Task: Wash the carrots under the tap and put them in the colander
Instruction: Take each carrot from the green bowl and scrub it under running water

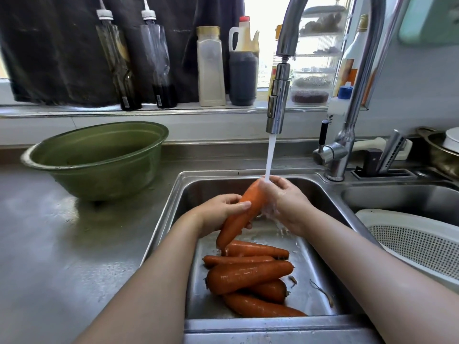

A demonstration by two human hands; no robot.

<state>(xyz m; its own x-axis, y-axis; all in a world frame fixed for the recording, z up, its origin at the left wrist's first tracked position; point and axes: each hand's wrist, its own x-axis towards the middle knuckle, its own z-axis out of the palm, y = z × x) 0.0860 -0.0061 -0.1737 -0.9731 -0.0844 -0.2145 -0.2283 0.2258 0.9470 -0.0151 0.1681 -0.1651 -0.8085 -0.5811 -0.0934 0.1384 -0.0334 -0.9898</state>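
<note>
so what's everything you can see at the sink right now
held carrot: one, orange, under the running water
loose carrots: five, orange, piled on the sink floor
tap: one, chrome, running, above the sink
sink: one, steel, centre
colander: one, white, in the right-hand basin
bowl: one, green, counter on the left
squeeze bottles: two, clear, windowsill
jar: one, whitish, windowsill
sauce jug: one, dark, windowsill
left hand: grips the held carrot's middle
right hand: curled round its upper end
</note>
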